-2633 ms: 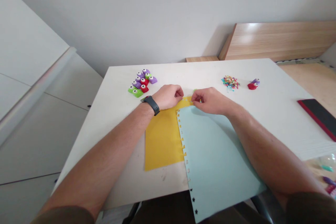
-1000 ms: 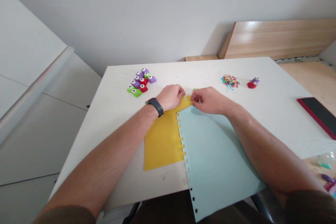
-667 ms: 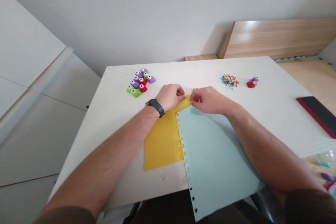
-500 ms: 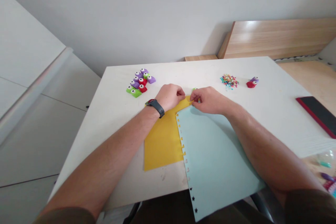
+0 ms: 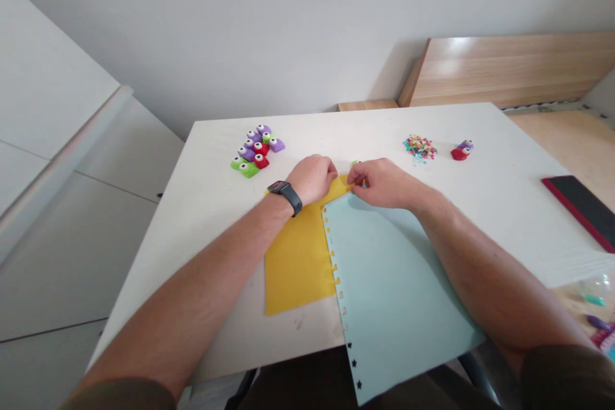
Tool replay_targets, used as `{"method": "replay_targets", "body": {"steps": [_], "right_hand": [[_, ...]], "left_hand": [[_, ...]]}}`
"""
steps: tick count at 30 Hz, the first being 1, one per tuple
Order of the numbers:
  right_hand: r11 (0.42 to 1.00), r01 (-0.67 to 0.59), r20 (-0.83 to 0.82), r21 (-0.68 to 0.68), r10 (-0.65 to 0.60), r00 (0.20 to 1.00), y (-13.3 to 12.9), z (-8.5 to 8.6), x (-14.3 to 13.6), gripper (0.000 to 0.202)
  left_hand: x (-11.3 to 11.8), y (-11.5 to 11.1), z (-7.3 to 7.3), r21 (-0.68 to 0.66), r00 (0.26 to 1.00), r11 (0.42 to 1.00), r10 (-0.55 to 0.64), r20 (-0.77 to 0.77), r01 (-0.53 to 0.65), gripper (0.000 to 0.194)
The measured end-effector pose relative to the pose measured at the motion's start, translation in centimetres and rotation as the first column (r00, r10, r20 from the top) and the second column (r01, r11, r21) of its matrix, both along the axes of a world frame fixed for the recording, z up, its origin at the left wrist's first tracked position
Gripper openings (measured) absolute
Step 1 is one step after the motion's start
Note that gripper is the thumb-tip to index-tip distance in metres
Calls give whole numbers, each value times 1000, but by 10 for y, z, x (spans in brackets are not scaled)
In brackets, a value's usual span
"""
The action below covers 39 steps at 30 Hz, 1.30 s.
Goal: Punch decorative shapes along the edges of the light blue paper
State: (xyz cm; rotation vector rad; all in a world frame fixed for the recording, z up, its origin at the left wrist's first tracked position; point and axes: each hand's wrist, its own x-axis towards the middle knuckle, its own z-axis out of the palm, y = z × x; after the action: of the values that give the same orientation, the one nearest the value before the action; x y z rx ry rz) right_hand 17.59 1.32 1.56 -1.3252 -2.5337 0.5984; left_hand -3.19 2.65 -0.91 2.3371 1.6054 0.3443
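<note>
A yellow sheet [image 5: 298,262] lies on the white table, partly beneath a pale blue sheet [image 5: 398,288] with a row of punched holes along its left edge. My left hand [image 5: 314,177], with a dark watch on the wrist, is closed at the yellow sheet's upper part; what its fingertips grip is hidden. Thumb and finger of my right hand [image 5: 377,182] are pinched at the yellow sheet's top corner, by the blue sheet's upper edge. Behind my right hand a small green piece [image 5: 356,163] partly shows. The blue sheet hangs over the table's front edge.
Purple, green and red eyed pieces [image 5: 257,150] cluster at the back left of the table [image 5: 192,173]. A pile of colourful bits [image 5: 420,148] and two more eyed pieces [image 5: 462,150] are at the back right. A black and red flat object [image 5: 579,208] lies at the right.
My left hand has shifted very slightly, and the yellow sheet's lower left corner has moved a little right and down. My right hand stays nearly in place.
</note>
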Motion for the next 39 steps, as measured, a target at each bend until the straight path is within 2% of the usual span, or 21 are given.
{"method": "replay_targets", "body": {"steps": [12,18,24,34,39], "right_hand": [[1000,-11,-14,-2,11,1000,0,0,1,19],[1000,-9,-2,4,9,1000,1,-1,0,21],[1000,-6,2,4,6,1000,0,0,0,21],[1000,-10,43,15,9,999,1,0,-1,27],[1000,-11,56,17,10,998,1,-1,0,28]], "left_hand": [[-7,2,9,-136,991,991,33,132,-15,21],[-2,0,8,-99,993,994,59,100,-49,11],[-1,1,9,-92,996,995,55,66,-49,13],[0,1,4,-20,997,998,-61,-53,60,23],[-2,1,3,-18,995,996,-84,-46,83,24]]}}
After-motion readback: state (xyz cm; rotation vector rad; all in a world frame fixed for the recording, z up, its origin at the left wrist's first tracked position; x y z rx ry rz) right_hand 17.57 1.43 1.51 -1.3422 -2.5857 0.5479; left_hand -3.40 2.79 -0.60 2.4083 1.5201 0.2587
